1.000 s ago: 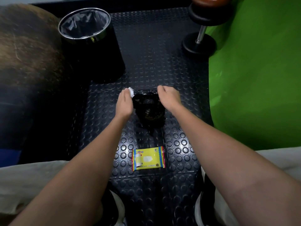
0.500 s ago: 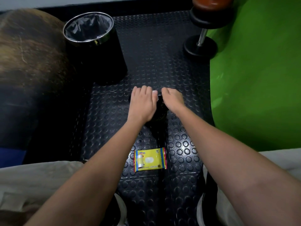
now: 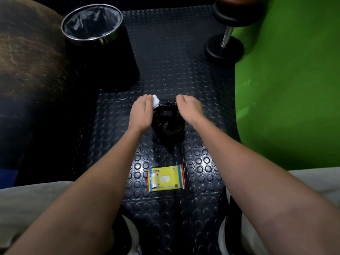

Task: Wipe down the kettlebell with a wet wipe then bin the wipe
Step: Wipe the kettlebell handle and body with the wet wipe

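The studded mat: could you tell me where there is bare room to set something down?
Bare mat lies between the bin and the dumbbell. A narrower strip separates the kettlebell from the wipes pack. Crowded around the kettlebell, flanked by both hands.

This looks like a gym or a home training corner; the floor is black rubber with round studs; a black kettlebell stands on it; beyond the kettlebell to the right is a dumbbell; left beyond it, a lined bin.
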